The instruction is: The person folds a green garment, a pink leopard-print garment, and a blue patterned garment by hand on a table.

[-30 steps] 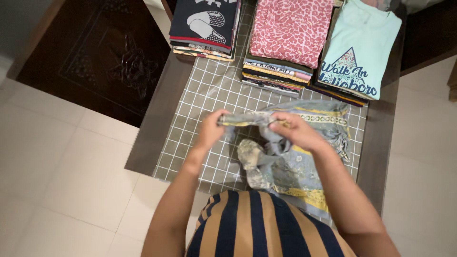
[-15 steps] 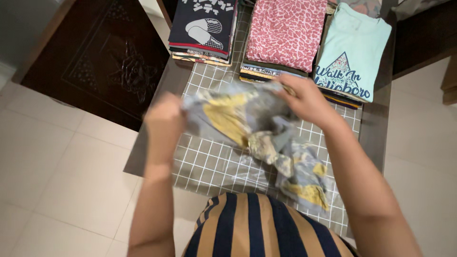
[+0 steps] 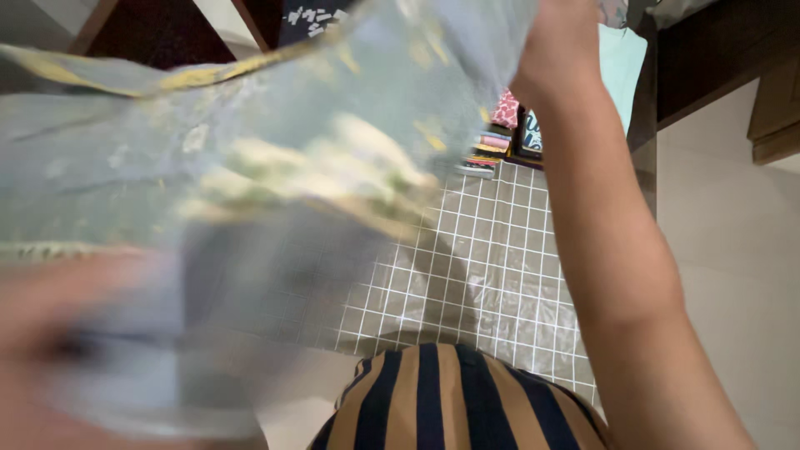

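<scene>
A pale grey-blue cloth with yellow and green print (image 3: 250,142) is lifted up close to the camera and fills the left and top of the head view, blurred by motion. My right hand (image 3: 560,42) grips its upper right edge, high above the table. My left hand (image 3: 58,333) is a blurred shape at the lower left, behind or under the cloth's lower edge; its grip is not clearly visible.
Below lies a table with a grey grid-patterned cover under clear plastic (image 3: 483,275). Stacks of folded clothes (image 3: 500,137) peek out at its far side, mostly hidden by the cloth. Pale floor tiles (image 3: 733,250) lie to the right, dark wood furniture (image 3: 717,58) beyond.
The cloth has been raised from just above the table up towards the camera and spread wide. Both hands went up and apart, the left swinging down to the lower left.
</scene>
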